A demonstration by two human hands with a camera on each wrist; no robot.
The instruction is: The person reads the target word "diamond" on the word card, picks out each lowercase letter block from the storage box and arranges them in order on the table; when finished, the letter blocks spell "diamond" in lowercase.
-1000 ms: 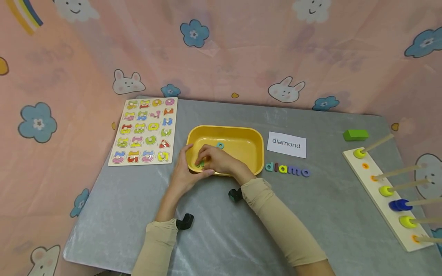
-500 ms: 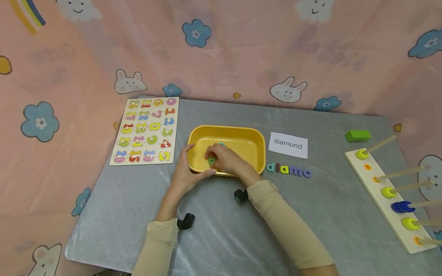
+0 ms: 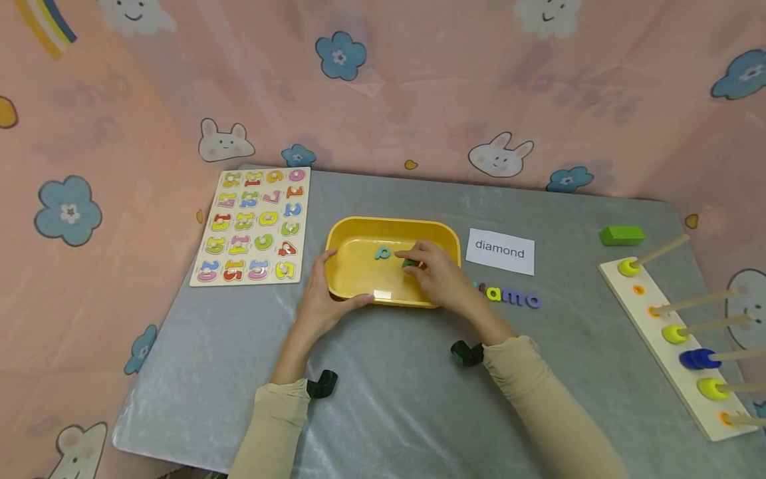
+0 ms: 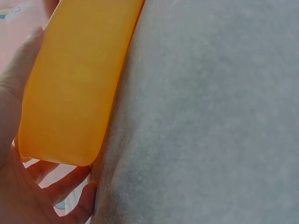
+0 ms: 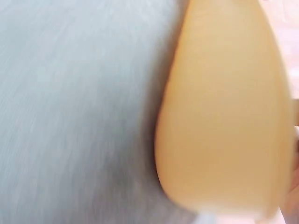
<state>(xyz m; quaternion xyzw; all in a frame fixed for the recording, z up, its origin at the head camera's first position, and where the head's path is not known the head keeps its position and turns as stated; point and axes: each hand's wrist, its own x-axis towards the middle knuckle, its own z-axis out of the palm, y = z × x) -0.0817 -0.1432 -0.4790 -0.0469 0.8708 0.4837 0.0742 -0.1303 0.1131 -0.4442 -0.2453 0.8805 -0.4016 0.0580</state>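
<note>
My left hand [image 3: 317, 299] grips the near left corner of a yellow plastic tray [image 3: 389, 226], thumb along the near rim and fingers round the left side. In the left wrist view the tray's outer wall [image 4: 74, 84] lies between thumb and fingers. Over the right part of the tray, my right hand [image 3: 443, 276] pinches a small green letter [image 3: 409, 263], partly hidden by the fingers. A teal letter [image 3: 382, 253] lies on the tray floor. The right wrist view is blurred and mostly shows the tray's outside [image 5: 224, 116].
Right of the tray lies a white card [image 3: 500, 251] printed "diamond". Below it stands a row of coloured letters [image 3: 513, 297], its left end partly hidden by my right hand. A number puzzle board [image 3: 251, 226] lies left; a green block [image 3: 622, 235] and a pegged board [image 3: 676, 352] are right.
My right hand has moved right across the tray with the green letter, uncovering the teal letter. My left hand has stayed on the tray's corner.
</note>
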